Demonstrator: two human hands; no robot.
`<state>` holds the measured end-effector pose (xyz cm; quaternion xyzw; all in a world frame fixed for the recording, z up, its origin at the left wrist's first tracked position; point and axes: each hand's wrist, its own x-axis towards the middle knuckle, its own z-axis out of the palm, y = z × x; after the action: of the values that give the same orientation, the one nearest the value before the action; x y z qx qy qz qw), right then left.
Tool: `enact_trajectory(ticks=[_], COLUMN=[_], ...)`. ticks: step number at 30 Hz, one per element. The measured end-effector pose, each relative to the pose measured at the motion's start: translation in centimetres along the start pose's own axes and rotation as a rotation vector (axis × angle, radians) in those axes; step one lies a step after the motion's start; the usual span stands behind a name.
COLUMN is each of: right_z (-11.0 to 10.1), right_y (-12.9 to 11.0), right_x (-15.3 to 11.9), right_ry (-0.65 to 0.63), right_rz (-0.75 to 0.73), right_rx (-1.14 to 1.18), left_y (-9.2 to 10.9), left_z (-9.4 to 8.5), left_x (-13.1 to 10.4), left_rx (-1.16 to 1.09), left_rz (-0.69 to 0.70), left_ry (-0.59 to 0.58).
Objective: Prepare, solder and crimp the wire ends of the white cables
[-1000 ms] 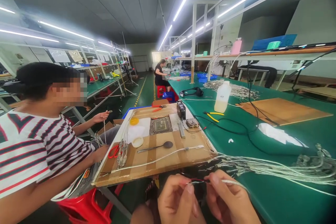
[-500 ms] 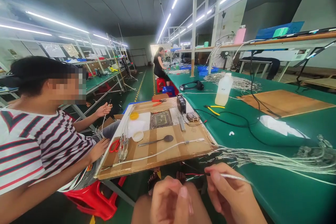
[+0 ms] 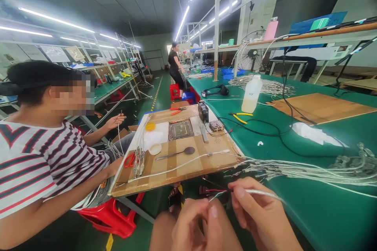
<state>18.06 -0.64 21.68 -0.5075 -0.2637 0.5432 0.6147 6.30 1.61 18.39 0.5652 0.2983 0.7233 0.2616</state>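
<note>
My right hand [image 3: 259, 208] is closed in a pinch on a white cable [image 3: 266, 193] near its stripped end. Thin wires fan out leftward from that end, among them a red wire [image 3: 216, 190] and a pale wire [image 3: 217, 195]. At the tip of the pale wire, my left hand [image 3: 196, 221] has thumb and forefinger pinched together on it. Both hands are over my lap, just off the edge of the green bench [image 3: 297, 208]. A bundle of similar white cables [image 3: 294, 170] lies on the bench beyond my right hand.
A cardboard-covered table [image 3: 182, 166] ahead bears a spoon-shaped tool [image 3: 188, 151], a small fan [image 3: 203, 110] and red-handled scissors [image 3: 129, 160]. Yellow-handled pliers [image 3: 243, 117] and a plastic bottle [image 3: 252, 94] are on the bench. A co-worker [image 3: 55, 157] sits at left, holding a cable.
My left hand has moved slightly right and its fingertips now meet the pale wire. The seated co-worker's nearer hand has dropped behind the table edge. A person at the back has stood up.
</note>
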Motion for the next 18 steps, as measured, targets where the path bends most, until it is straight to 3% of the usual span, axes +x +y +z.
enact_trajectory(ticks=[3, 6, 10, 14, 18], right_z=[0.1, 0.0, -0.1, 0.0, 0.3], right_y=[-0.1, 0.0, 0.4, 0.3, -0.1], right_x=[0.0, 0.1, 0.1, 0.0, -0.1], right_ry=[-0.005, -0.002, 0.005, -0.002, 0.016], right_rz=[-0.009, -0.012, -0.017, -0.021, -0.015], right_rx=[-0.007, -0.019, -0.052, -0.055, -0.065], left_y=[-1.2, -1.6, -0.9, 0.0, 0.2], left_z=[-0.9, -1.2, -0.9, -0.3, 0.1], left_x=[0.8, 1.3, 1.3, 0.8, 0.1], left_rx=[-0.101, -0.086, 0.031, 0.127, 0.268], left_rz=[0.023, 0.021, 0.114, 0.078, 0.149], left_ry=[-0.109, -0.118, -0.062, 0.036, 0.124])
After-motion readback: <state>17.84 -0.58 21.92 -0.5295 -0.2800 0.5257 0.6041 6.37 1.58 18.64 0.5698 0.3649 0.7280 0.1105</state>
